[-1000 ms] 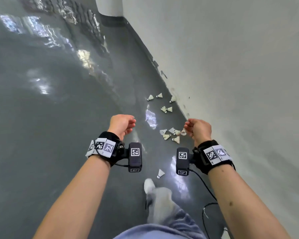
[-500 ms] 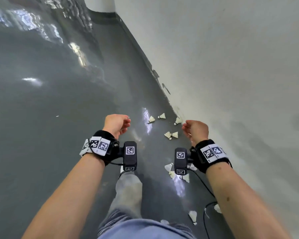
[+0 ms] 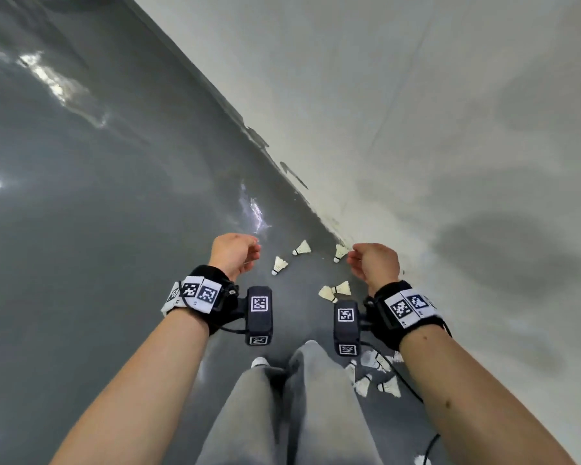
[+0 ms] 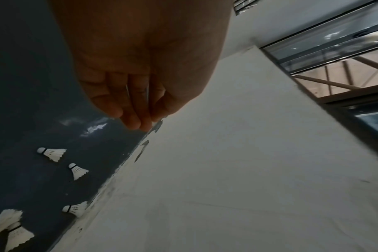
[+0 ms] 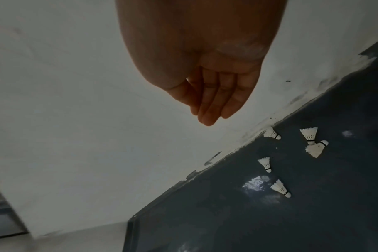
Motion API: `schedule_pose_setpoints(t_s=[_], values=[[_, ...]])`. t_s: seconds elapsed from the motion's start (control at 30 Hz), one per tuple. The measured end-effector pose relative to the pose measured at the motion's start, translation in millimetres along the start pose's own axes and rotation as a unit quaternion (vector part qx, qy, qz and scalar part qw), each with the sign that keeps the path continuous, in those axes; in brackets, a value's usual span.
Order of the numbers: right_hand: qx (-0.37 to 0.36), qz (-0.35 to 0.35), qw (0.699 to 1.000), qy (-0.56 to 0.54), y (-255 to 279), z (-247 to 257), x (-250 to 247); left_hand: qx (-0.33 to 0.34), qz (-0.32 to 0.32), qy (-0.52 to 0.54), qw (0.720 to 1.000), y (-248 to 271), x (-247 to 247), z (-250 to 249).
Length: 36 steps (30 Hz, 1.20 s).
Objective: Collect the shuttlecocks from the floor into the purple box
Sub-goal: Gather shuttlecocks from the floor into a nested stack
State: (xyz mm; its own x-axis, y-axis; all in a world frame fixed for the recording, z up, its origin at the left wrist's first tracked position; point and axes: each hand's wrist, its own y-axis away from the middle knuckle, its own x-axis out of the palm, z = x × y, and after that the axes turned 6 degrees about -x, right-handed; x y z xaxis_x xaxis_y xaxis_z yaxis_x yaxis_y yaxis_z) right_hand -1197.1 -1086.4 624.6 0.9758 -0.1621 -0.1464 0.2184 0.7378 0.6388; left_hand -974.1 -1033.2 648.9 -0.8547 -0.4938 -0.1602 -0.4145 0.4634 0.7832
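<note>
Here both hands hang in the air above the grey floor (image 3: 114, 229), holding nothing. The left hand (image 3: 233, 255) has its fingers (image 4: 129, 109) loosely curled and relaxed; the right hand (image 3: 376, 263) likewise, fingers (image 5: 214, 102) slack and close together. Shuttlecocks lie on the floor along the foot of the white wall (image 3: 416, 112): one (image 3: 279, 265) between the hands, one (image 3: 302, 248) just beyond it, one (image 3: 340, 253) touching the wall near the right fingertips, and a touching pair (image 3: 336, 290) nearer the right wrist. More shuttlecocks (image 3: 379, 374) lie beside the person's grey trouser leg (image 3: 316, 397). No purple box shows in any view.
</note>
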Motion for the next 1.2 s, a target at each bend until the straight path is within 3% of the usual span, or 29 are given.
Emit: schedule_pose_setpoints(t_s=[0.1,0.2,0.37,0.43,0.53,0.63,0.8,1.0,1.1,1.2], values=[[0.001,-0.006,0.999,0.05,-68,-13,25,-0.009,-0.004,-0.001,1.0,-75,21,8],[-0.006,-0.008,0.998,0.063,-170,-53,58,-0.014,-0.008,0.008,1.0,-190,48,37],[0.024,-0.013,0.996,0.082,-343,-197,113,-0.083,-0.013,0.024,0.996,-401,75,138],[0.048,-0.016,0.994,0.092,-378,-235,122,-0.108,-0.023,0.03,0.993,-451,78,161],[0.056,-0.011,0.993,0.103,-443,-301,151,-0.093,-0.013,0.005,0.996,-540,99,204],[0.005,0.014,0.991,0.133,-507,-347,183,-0.037,0.024,-0.043,0.998,-615,129,236],[-0.11,-0.016,0.962,0.249,-553,-381,218,0.047,0.025,-0.096,0.994,-670,149,262],[-0.193,0.027,0.919,0.344,-551,-416,238,0.098,0.009,-0.228,0.969,-671,146,287],[-0.231,0.011,0.912,0.338,-543,-432,233,0.099,0.045,-0.334,0.936,-658,142,300],[-0.264,0.017,0.91,0.319,-535,-440,226,0.135,0.023,-0.47,0.872,-654,143,311]])
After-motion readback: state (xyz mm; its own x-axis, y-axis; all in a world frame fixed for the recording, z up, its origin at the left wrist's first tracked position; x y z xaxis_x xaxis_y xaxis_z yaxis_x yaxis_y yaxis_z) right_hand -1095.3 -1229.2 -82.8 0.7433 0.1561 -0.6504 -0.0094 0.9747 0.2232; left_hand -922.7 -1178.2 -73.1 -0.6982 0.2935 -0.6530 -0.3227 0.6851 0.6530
